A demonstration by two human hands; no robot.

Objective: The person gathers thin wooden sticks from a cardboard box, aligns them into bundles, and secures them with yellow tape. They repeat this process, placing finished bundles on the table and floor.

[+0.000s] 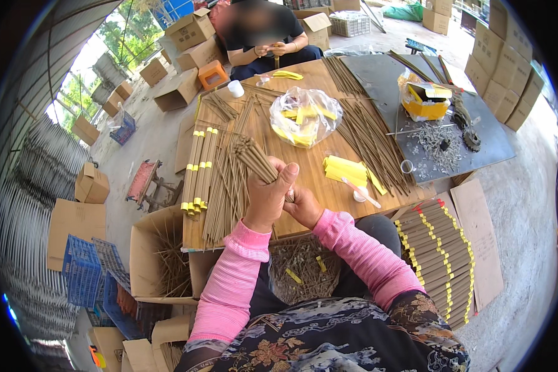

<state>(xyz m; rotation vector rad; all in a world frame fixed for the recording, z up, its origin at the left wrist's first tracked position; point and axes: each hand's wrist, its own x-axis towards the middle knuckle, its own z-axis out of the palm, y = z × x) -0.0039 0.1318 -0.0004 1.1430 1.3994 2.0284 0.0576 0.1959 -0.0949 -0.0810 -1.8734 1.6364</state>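
Above the near part of the wooden table (254,230), a bundle of thin brown sticks (252,158), which look like incense sticks, is gripped in my two hands. My left hand (267,193) wraps round the bundle with its thumb along the side. At the bundle's lower end, my right hand (305,207) closes on it; its fingertips are partly hidden. Loose brown sticks (226,201) lie beneath and left of my hands. Further left are finished bundles with yellow bands (198,166). Yellow paper strips (339,168) lie to the right, beside a small white pot (359,196) with a pink-and-white brush-like tool (367,194).
A clear bag of yellow strips (305,118) sits mid-table. Across from me, a person (273,37) handles something small. A dark side table (483,146) bears a yellow box (425,102). An open carton (152,239) and banded bundles (437,260) flank my legs.
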